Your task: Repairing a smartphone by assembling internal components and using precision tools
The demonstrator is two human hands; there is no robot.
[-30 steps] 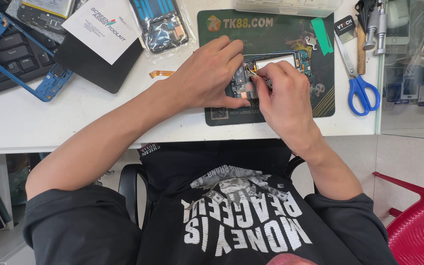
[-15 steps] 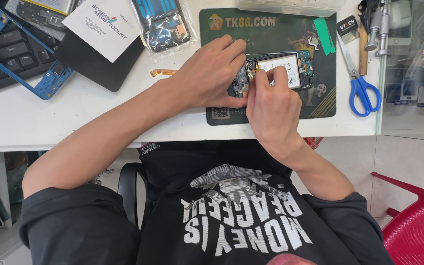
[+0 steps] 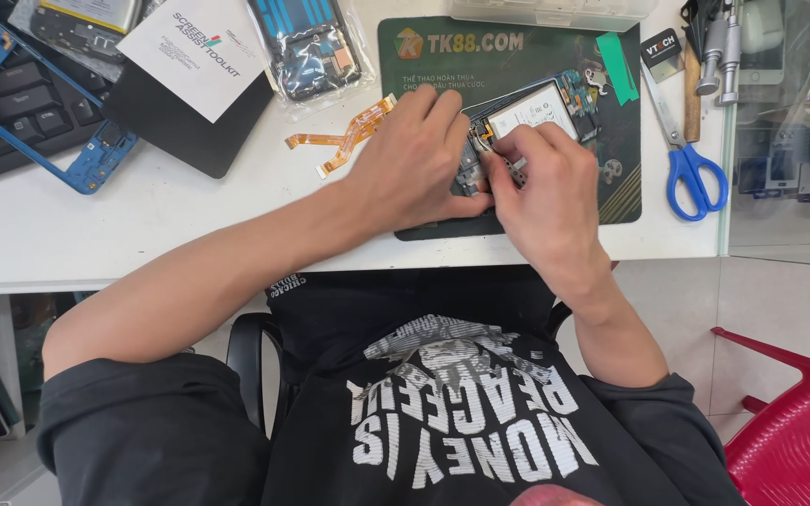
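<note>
An opened phone [image 3: 546,108] with a white battery and exposed circuit boards lies on a dark green work mat [image 3: 517,56]. My left hand [image 3: 414,159] rests over the phone's near end and holds it down. My right hand [image 3: 541,187] pinches at a small part on the phone's lower board, fingertips touching those of the left hand. What sits between the fingers is too small to make out. An orange flex cable [image 3: 344,139] lies on the white table just left of my left hand.
Blue-handled scissors [image 3: 691,164] lie right of the mat, with tools behind them. A bagged phone part [image 3: 311,42], a white card on a black pad [image 3: 203,56], a blue phone frame [image 3: 96,155] and a keyboard [image 3: 2,112] sit at the left. A red chair [image 3: 799,412] stands at lower right.
My right hand has shifted left and a little nearer along the phone, uncovering the white battery. My left hand stays on the phone. The camera view has drifted slightly.
</note>
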